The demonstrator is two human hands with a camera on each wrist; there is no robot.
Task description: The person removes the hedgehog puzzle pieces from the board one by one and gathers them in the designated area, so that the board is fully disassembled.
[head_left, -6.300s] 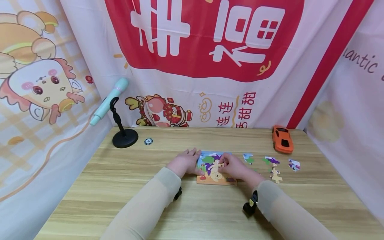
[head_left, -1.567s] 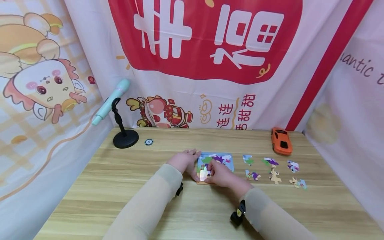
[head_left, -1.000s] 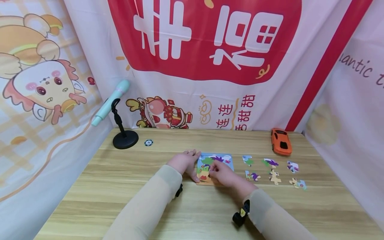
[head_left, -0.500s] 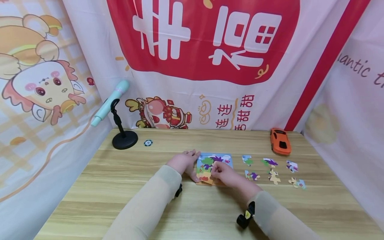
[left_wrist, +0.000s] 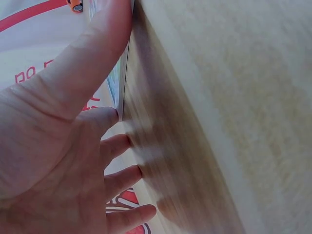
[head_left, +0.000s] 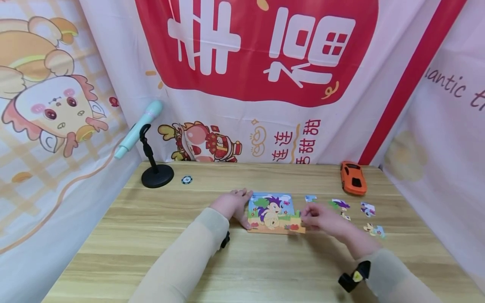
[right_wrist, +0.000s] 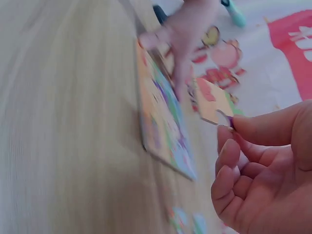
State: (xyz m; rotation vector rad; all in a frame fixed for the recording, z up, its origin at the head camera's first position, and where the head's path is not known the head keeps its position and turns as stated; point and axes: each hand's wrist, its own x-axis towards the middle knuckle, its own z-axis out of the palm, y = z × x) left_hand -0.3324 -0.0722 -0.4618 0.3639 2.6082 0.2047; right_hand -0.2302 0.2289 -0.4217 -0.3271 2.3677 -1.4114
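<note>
A hedgehog jigsaw puzzle in a flat board (head_left: pixel 273 194) lies on the table. My left hand (head_left: pixel 233 206) rests along its left edge, fingers spread, thumb at the near-left corner; the left wrist view shows the thumb (left_wrist: pixel 92 53) and index finger touching the board's side. My right hand (head_left: pixel 322 218) pinches an orange and green puzzle piece (head_left: pixel 297 224) between thumb and fingertips. In the head view that piece overlaps the board's near-right corner; in the right wrist view the piece (right_wrist: pixel 209 97) is held raised, apart from the board.
Several loose puzzle pieces (head_left: pixel 368 209) lie right of the board, some partly hidden behind my right hand. An orange toy car (head_left: pixel 353 178) stands at the back right. At the back left are a teal microphone (head_left: pixel 138 130), its black stand (head_left: pixel 158 176) and a poker chip (head_left: pixel 187 180).
My right hand has lifted the puzzle piece from over the board's near-left part and carried it right, to the near-right corner. The left hand has stayed at the board's left edge.
</note>
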